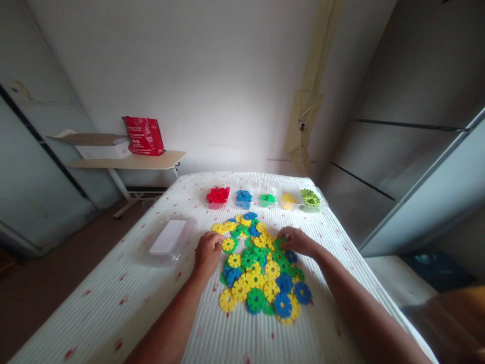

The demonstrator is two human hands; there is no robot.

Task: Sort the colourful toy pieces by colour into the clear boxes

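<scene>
A clear plastic lid (169, 239) lies on the white bedspread (113, 303), left of the hands. The left hand (208, 252) rests knuckles-up at the left edge of the pile of snowflake discs (257, 275), fingers curled onto a yellow disc (228, 244); whether it pinches it I cannot tell. The right hand (297, 240) presses fingertips onto discs at the pile's upper right, grip unclear. Behind the pile stand five sorting trays (267, 198).

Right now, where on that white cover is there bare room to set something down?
Bare cover lies in front of the clear tub, left of the left hand, and on the strip right of the right hand. It is crowded at the disc pile and the row of bins.
</scene>
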